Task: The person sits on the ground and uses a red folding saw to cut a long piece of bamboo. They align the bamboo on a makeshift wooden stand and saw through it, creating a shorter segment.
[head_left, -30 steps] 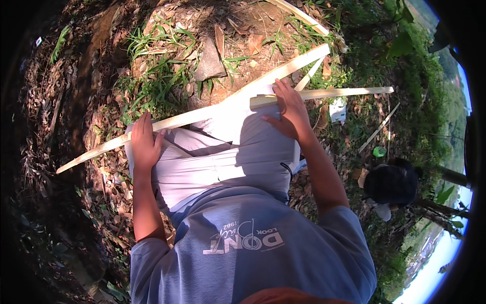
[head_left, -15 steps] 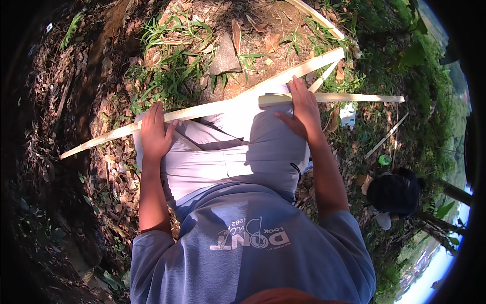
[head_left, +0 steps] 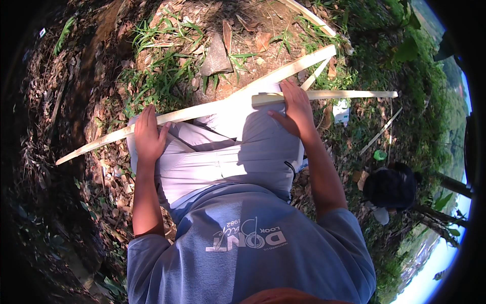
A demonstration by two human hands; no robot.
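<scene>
Timber, pale and slender, begins at the far left: a long strip (head_left: 195, 111) lies across the knees of light grey trousers (head_left: 197, 164), its long axis climbing from a tapered lower-left tip to a broader upper-right end; glare washes out its middle. The left hand (head_left: 148, 136) lies across it, fingers outstretched, thumb spread away. A flat stone (head_left: 216, 57) sits on the ground beyond. Pale lettering, upside down from here, crosses the blue shirt (head_left: 212, 273). The right hand (head_left: 297, 110) rests over a shorter strip (head_left: 349, 94), fingers extended close together, thumb splayed leftward; that strip points right, nearly level. Further right lie a white packet (head_left: 341, 112), contents hidden, and a small green object (head_left: 379, 155), too small to identify.
</scene>
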